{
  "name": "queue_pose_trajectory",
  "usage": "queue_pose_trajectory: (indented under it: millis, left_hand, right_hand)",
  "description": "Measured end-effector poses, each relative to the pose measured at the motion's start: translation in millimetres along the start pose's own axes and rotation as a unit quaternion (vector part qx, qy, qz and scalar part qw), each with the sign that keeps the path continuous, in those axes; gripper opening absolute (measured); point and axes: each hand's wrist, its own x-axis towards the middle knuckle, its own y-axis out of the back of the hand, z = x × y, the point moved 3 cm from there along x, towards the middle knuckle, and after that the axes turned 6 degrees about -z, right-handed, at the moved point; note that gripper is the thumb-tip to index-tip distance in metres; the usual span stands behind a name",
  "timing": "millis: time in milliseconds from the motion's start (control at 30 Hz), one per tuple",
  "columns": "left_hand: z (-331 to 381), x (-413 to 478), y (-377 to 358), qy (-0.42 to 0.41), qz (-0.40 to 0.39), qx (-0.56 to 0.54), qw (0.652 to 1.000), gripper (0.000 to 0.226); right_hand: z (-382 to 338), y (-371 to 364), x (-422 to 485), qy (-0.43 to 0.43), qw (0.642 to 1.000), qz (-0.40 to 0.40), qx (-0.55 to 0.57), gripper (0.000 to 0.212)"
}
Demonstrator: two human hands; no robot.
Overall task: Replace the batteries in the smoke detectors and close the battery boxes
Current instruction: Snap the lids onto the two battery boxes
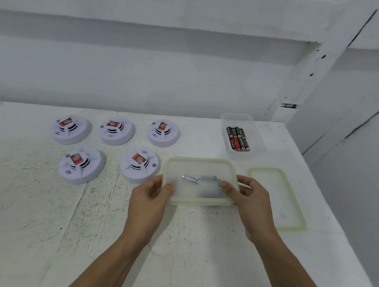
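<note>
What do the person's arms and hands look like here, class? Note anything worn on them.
The left hand and the right hand are bare: no gloves, rings or watch in view. The left forearm and right forearm are bare too, with no sleeve showing down to the picture's bottom edge. The visible thumbnails look short and unpainted.

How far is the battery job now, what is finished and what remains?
Apparently done: five smoke detectors lie face up, none open. In hand: left hand and right hand grip one lidded battery box. Left: the far box of black-and-red batteries stands open, its lid lying nearby.
</note>
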Motion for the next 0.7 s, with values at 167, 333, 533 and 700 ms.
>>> queue_pose_trajectory:
  millis: [167,333,533,700]
  left_hand:
    - [-4.2,2.8,2.3,0.022,0.003,-0.026,0.999,0.015]
    - [-4.5,5.5,2.6,0.027,-0.005,-0.045,0.999,0.013]
    - [-5.9,9.5,6.9,0.027,-0.021,-0.009,0.999,0.012]
    - [-3.9,17.4,5.0,0.029,0.002,0.018,0.999,0.019]
  right_hand:
    - [0.1,-2.4,-2.1,-0.002,0.999,-0.005,0.043,0.038]
    - [2.9,-2.9,-4.9,0.003,0.998,-0.007,0.061,0.016]
    - [5.4,2.3,0.0,-0.022,0.999,-0.035,0.000,0.031]
    - [-1.8,5.3,-9.9,-0.028,0.988,-0.155,-0.011,0.074]
